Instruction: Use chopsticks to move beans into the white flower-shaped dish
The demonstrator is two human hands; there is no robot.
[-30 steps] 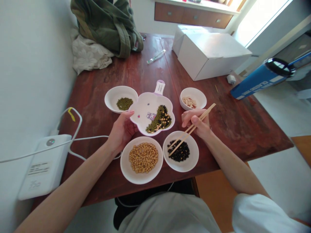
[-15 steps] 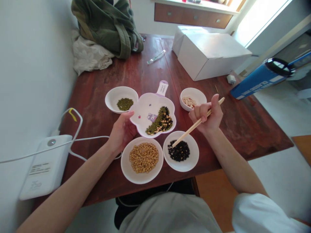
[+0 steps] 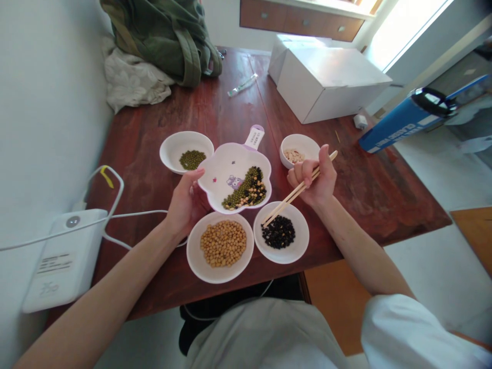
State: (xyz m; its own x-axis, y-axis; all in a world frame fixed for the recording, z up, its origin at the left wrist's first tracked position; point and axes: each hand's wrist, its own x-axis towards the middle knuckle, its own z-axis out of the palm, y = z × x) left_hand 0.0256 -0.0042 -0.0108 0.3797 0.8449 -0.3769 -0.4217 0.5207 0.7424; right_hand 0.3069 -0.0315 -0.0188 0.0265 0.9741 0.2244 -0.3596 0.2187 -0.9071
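My left hand (image 3: 188, 202) grips the left edge of a white flower-shaped bowl (image 3: 219, 164) with a lilac rim and handle. Mixed green, black and tan beans (image 3: 248, 189) lie along its right side, and it tilts toward me. In my right hand (image 3: 315, 179) is a pair of chopsticks (image 3: 294, 193), their tips over the left side of a white bowl (image 3: 302, 251) of black beans (image 3: 279, 232). Left of that stands a bowl (image 3: 195, 261) of soybeans (image 3: 223, 243). Behind are a bowl (image 3: 171, 148) of green mung beans (image 3: 192, 160) and a small bowl (image 3: 309, 146) with pale pieces (image 3: 294, 156).
A white box (image 3: 330, 82) and a blue cup-shaped container (image 3: 407, 123) stand at the right rear. A green bag (image 3: 165, 41) rests on a pale cloth (image 3: 134, 82) at the back left. A white power bank-like device (image 3: 63, 261) with cables (image 3: 119, 197) lies left.
The chopstick tips have shifted from on the black beans to the left inner side of their bowl. My right hand has moved slightly left; my left hand still holds the flower-shaped bowl.
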